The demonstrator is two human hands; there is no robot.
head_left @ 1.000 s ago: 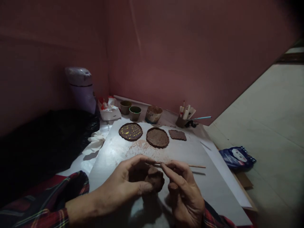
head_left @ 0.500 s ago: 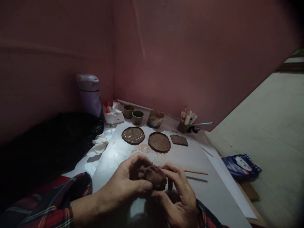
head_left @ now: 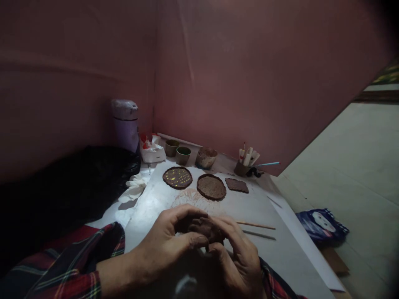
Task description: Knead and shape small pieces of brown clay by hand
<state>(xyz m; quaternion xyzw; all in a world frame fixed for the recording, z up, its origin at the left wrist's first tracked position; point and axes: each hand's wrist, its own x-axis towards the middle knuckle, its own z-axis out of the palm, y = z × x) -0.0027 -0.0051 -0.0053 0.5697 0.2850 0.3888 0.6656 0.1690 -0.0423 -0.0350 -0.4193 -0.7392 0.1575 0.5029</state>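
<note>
My left hand point(head_left: 165, 249) and my right hand point(head_left: 238, 257) are both wrapped round a brown lump of clay point(head_left: 204, 228), held just above the grey sheet point(head_left: 274, 253). The fingers press into the lump from both sides. A thin wooden stick point(head_left: 255, 225) lies on the sheet right of my hands. Farther back on the sheet lie a clay disc with yellow dots point(head_left: 177, 177), a plain clay disc point(head_left: 211, 187) and a small clay rectangle point(head_left: 237, 185).
Along the pink wall stand a lilac container point(head_left: 126, 124), two small green cups point(head_left: 177, 152), a clay-smeared bowl point(head_left: 206, 158) and a holder with tools point(head_left: 246, 162). A black bag point(head_left: 77, 182) lies left, white cloth point(head_left: 134, 189) beside it. A blue packet point(head_left: 322, 225) lies on the floor right.
My right hand let go of the wooden stick, which now lies on the sheet, and closed onto the clay lump with my left hand. The view shifted slightly.
</note>
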